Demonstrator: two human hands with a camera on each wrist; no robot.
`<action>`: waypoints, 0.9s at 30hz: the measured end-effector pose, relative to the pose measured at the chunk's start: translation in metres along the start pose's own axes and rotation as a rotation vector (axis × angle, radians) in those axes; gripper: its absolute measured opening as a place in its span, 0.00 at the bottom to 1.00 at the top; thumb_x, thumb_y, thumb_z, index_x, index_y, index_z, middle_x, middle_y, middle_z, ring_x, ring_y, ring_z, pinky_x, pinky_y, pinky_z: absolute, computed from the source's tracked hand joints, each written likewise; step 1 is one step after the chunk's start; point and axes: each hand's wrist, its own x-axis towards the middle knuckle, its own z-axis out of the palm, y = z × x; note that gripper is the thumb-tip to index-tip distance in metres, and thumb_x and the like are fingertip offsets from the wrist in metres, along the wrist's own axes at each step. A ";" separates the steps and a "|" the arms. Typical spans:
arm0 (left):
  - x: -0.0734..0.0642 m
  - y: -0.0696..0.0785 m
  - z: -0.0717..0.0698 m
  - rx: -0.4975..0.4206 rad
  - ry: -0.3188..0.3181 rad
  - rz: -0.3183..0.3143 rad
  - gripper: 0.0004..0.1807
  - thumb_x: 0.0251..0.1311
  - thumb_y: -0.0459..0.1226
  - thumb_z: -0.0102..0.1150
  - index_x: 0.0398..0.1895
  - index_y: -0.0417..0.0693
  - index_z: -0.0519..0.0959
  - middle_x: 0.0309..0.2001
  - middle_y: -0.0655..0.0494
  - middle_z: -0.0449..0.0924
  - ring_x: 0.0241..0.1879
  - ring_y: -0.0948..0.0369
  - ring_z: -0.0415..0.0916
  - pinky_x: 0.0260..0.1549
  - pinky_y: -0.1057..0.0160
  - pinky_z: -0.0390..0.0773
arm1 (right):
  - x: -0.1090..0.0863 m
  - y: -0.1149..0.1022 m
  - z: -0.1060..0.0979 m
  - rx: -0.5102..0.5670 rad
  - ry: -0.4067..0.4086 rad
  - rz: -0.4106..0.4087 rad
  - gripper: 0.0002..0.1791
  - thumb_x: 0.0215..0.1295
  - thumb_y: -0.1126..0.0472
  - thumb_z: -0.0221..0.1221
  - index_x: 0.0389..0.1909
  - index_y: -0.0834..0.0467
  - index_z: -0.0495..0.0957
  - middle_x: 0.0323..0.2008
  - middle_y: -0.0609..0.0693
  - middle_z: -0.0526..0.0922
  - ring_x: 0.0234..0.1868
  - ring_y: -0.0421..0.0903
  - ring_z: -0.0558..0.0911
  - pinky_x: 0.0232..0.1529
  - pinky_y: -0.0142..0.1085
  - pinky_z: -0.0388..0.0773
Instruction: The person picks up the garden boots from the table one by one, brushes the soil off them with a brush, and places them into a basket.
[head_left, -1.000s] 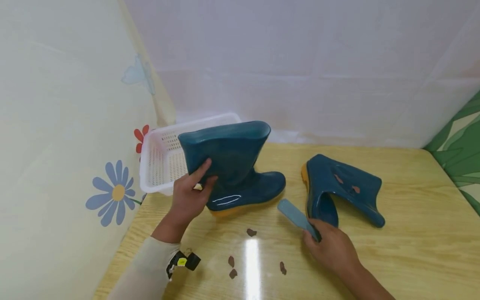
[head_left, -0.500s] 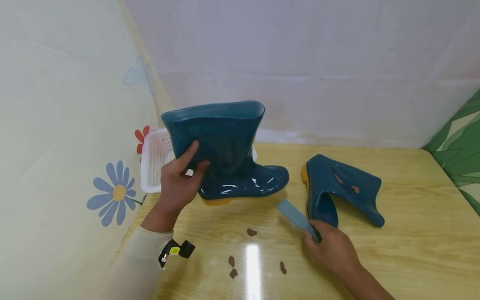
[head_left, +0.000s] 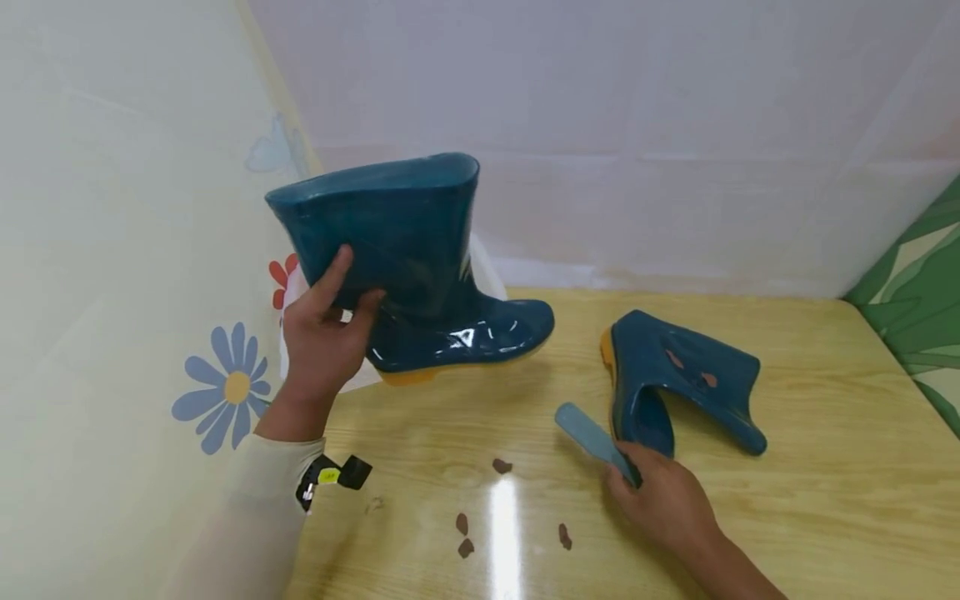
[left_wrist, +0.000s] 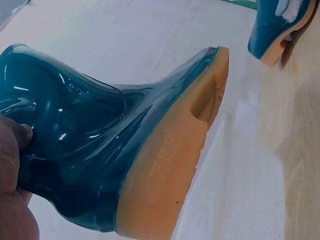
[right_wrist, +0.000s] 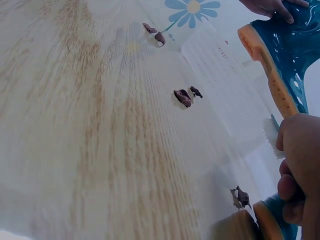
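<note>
My left hand (head_left: pixel 321 343) grips a dark teal rubber boot (head_left: pixel 397 258) by the back of its shaft, thumb across the near side. The boot is raised off the table with its opening up and toe pointing right; its orange sole (left_wrist: pixel 162 165) shows in the left wrist view. Low at the right, my right hand (head_left: pixel 667 500) holds a blue-grey brush (head_left: pixel 587 429). Its white bristles (right_wrist: pixel 271 137) appear in the right wrist view. Beside that hand, a second teal boot (head_left: pixel 708 354) lies on its side with two reddish-brown flakes (head_left: pixel 708 380) on it.
Several dark brown flakes (head_left: pixel 502 466) are scattered over the wood-grain table (head_left: pixel 840 500). A white plastic basket (head_left: pixel 487 267) stands at the back left, mostly hidden behind the raised boot. White sheeting (head_left: pixel 675 125) hangs along the back.
My left hand has lifted the boot up and to the left, from near the tabletop to in front of the basket, covering most of it. The right hand and brush stay in place.
</note>
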 end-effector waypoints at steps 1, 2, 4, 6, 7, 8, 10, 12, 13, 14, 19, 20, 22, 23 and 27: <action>0.001 -0.002 -0.001 0.001 0.018 -0.008 0.44 0.56 0.17 0.66 0.73 0.61 0.73 0.66 0.52 0.77 0.62 0.48 0.76 0.57 0.54 0.77 | 0.000 0.000 0.000 -0.001 0.003 -0.003 0.18 0.64 0.59 0.68 0.50 0.66 0.84 0.43 0.57 0.87 0.38 0.49 0.86 0.37 0.47 0.82; 0.003 -0.003 -0.002 -0.001 0.030 -0.012 0.43 0.56 0.17 0.66 0.73 0.60 0.73 0.65 0.52 0.78 0.62 0.48 0.76 0.57 0.54 0.76 | 0.000 0.000 0.000 -0.003 0.004 -0.004 0.18 0.64 0.59 0.68 0.50 0.66 0.84 0.42 0.57 0.87 0.37 0.48 0.85 0.37 0.47 0.82; 0.005 -0.006 -0.003 0.003 0.051 -0.017 0.41 0.57 0.17 0.66 0.72 0.57 0.73 0.62 0.50 0.81 0.60 0.48 0.77 0.56 0.55 0.77 | 0.000 0.000 0.000 -0.005 -0.005 0.004 0.18 0.64 0.59 0.68 0.50 0.65 0.84 0.42 0.55 0.87 0.35 0.46 0.84 0.36 0.46 0.82; 0.007 -0.010 -0.006 0.028 0.072 -0.021 0.40 0.57 0.19 0.67 0.72 0.56 0.74 0.59 0.49 0.83 0.57 0.51 0.79 0.55 0.59 0.78 | 0.001 0.000 0.000 -0.006 -0.018 0.014 0.18 0.64 0.59 0.68 0.50 0.65 0.84 0.41 0.54 0.87 0.34 0.44 0.82 0.36 0.45 0.81; 0.008 -0.012 -0.007 0.030 0.075 -0.022 0.39 0.58 0.19 0.66 0.72 0.55 0.74 0.58 0.47 0.83 0.57 0.53 0.79 0.55 0.61 0.78 | 0.001 0.000 0.000 -0.008 -0.025 0.019 0.18 0.65 0.58 0.68 0.51 0.65 0.84 0.41 0.54 0.87 0.34 0.43 0.81 0.36 0.45 0.81; 0.008 -0.013 -0.009 0.045 0.080 -0.023 0.38 0.59 0.20 0.66 0.72 0.55 0.74 0.55 0.45 0.85 0.51 0.57 0.82 0.51 0.66 0.79 | 0.001 0.000 0.000 -0.009 -0.027 0.021 0.18 0.65 0.58 0.68 0.51 0.65 0.84 0.41 0.53 0.87 0.33 0.42 0.81 0.36 0.44 0.81; 0.008 -0.017 -0.012 0.085 0.104 -0.031 0.37 0.60 0.22 0.67 0.72 0.54 0.74 0.46 0.42 0.87 0.35 0.68 0.80 0.36 0.77 0.75 | 0.000 0.000 0.001 -0.011 -0.026 0.020 0.18 0.65 0.58 0.68 0.51 0.65 0.84 0.41 0.53 0.87 0.33 0.42 0.81 0.36 0.44 0.81; 0.009 -0.020 -0.015 0.098 0.121 -0.047 0.36 0.62 0.23 0.66 0.72 0.54 0.73 0.51 0.44 0.86 0.26 0.73 0.74 0.25 0.77 0.65 | 0.000 0.000 0.001 -0.015 -0.021 0.017 0.18 0.64 0.58 0.68 0.51 0.64 0.84 0.41 0.53 0.87 0.33 0.42 0.81 0.36 0.44 0.81; 0.009 -0.021 -0.017 0.102 0.128 -0.057 0.35 0.62 0.24 0.66 0.72 0.53 0.73 0.53 0.46 0.85 0.24 0.73 0.72 0.21 0.75 0.60 | 0.000 0.000 0.002 -0.015 -0.020 0.018 0.18 0.64 0.58 0.68 0.51 0.64 0.84 0.41 0.53 0.87 0.34 0.43 0.82 0.36 0.45 0.81; 0.009 -0.023 -0.018 0.112 0.137 -0.065 0.35 0.63 0.24 0.66 0.72 0.53 0.73 0.53 0.48 0.86 0.22 0.73 0.69 0.19 0.72 0.56 | -0.001 0.000 0.002 -0.015 -0.020 0.019 0.18 0.64 0.58 0.68 0.51 0.64 0.84 0.41 0.53 0.87 0.34 0.43 0.82 0.37 0.45 0.81; 0.011 -0.028 -0.022 0.074 0.161 -0.099 0.35 0.62 0.23 0.65 0.72 0.52 0.71 0.66 0.56 0.77 0.43 0.64 0.78 0.23 0.75 0.62 | -0.002 0.000 0.001 -0.009 -0.027 0.024 0.18 0.64 0.58 0.68 0.51 0.64 0.84 0.43 0.55 0.87 0.37 0.46 0.84 0.39 0.47 0.82; 0.011 -0.029 -0.023 0.062 0.169 -0.102 0.36 0.62 0.22 0.65 0.72 0.53 0.71 0.66 0.55 0.76 0.46 0.62 0.79 0.28 0.76 0.67 | -0.002 0.000 0.000 -0.009 -0.027 0.022 0.18 0.64 0.58 0.68 0.51 0.65 0.84 0.43 0.55 0.87 0.38 0.47 0.85 0.39 0.48 0.82; 0.010 -0.033 -0.023 0.051 0.188 -0.110 0.36 0.61 0.22 0.66 0.71 0.53 0.72 0.67 0.54 0.75 0.49 0.60 0.79 0.30 0.76 0.70 | -0.003 0.001 0.000 -0.008 -0.025 0.021 0.18 0.64 0.58 0.68 0.51 0.65 0.84 0.44 0.55 0.87 0.39 0.48 0.85 0.40 0.48 0.82; 0.010 -0.034 -0.024 0.056 0.196 -0.114 0.35 0.61 0.22 0.66 0.71 0.53 0.72 0.68 0.54 0.75 0.50 0.60 0.79 0.33 0.76 0.72 | -0.003 0.001 0.001 -0.009 -0.025 0.021 0.19 0.64 0.58 0.68 0.51 0.65 0.84 0.44 0.55 0.87 0.39 0.48 0.85 0.40 0.48 0.82; 0.008 -0.043 -0.025 0.032 0.221 -0.123 0.36 0.60 0.21 0.65 0.70 0.53 0.73 0.69 0.53 0.74 0.57 0.57 0.77 0.45 0.72 0.77 | -0.004 0.002 0.001 -0.009 -0.019 0.015 0.19 0.64 0.58 0.68 0.52 0.65 0.84 0.44 0.55 0.87 0.39 0.49 0.86 0.39 0.48 0.82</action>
